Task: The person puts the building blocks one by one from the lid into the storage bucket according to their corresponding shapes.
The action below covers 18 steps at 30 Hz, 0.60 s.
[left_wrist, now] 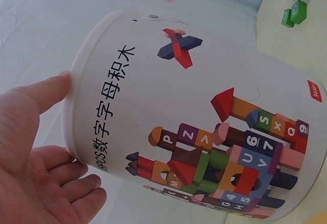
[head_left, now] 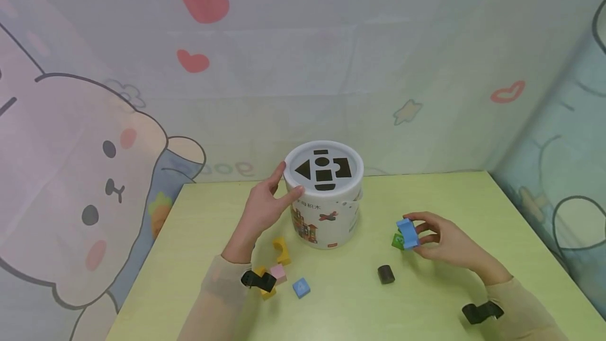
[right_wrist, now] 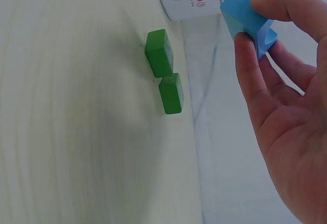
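A white toy-block bucket (head_left: 324, 225) stands upright on the table, its white lid (head_left: 303, 158) cut with black-looking shaped holes. At the lid's left rim, my left hand (head_left: 265, 201) rests with thumb and fingers spread, touching the side; the left wrist view shows the thumb straight and the other fingers loosely bent. To the right of the bucket, my right hand (head_left: 442, 236) pinches a blue block with a curved notch (right_wrist: 245, 12) between thumb and fingers, held above the table. Two green blocks (right_wrist: 159, 52) lie below it, partly hidden in the head view.
A dark half-round block (head_left: 385, 274) lies in front of the right hand. Near the left forearm are a blue cube (head_left: 301, 288), a pink block (head_left: 278, 273) and yellow blocks, one an arch (head_left: 282, 251). A printed cloth backdrop (head_left: 293, 67) rises behind the pale green table (head_left: 435, 193).
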Motion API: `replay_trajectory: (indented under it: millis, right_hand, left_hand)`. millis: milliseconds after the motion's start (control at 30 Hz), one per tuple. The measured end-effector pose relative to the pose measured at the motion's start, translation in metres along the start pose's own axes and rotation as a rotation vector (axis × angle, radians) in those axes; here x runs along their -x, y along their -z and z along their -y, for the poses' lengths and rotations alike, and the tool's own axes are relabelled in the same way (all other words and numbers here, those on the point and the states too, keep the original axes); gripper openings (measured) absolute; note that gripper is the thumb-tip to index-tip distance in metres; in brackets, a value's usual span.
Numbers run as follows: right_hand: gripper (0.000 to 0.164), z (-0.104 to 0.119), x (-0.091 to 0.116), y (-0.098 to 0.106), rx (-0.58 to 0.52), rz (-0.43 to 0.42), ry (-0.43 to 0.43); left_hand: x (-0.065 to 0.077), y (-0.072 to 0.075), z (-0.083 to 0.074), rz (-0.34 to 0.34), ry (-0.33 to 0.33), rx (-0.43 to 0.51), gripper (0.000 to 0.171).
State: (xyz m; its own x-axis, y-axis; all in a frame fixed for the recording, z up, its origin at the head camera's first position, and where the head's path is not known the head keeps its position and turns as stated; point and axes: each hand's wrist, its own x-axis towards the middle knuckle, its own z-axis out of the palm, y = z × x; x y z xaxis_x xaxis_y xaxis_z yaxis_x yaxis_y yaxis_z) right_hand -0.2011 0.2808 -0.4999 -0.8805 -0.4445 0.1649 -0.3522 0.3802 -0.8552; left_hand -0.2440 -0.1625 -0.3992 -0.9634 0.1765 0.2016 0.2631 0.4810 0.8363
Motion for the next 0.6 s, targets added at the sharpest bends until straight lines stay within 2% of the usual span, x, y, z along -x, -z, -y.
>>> replay_trajectory:
  millis: [167,433,600]
  right_hand:
    - [0.071,0.002,-0.004,0.003,-0.013,-0.009,0.046]
    - [0.067,0.004,-0.01,0.006,-0.023,-0.024,0.005]
    - [0.065,0.006,-0.013,0.008,0.002,-0.053,0.049]
  left_hand:
    - [0.0,0.0,0.0,-0.001,0.006,-0.004,0.086]
    - [0.001,0.001,-0.001,0.006,0.009,0.009,0.086]
    - [0.001,0.001,-0.001,0.007,0.001,0.01,0.086]
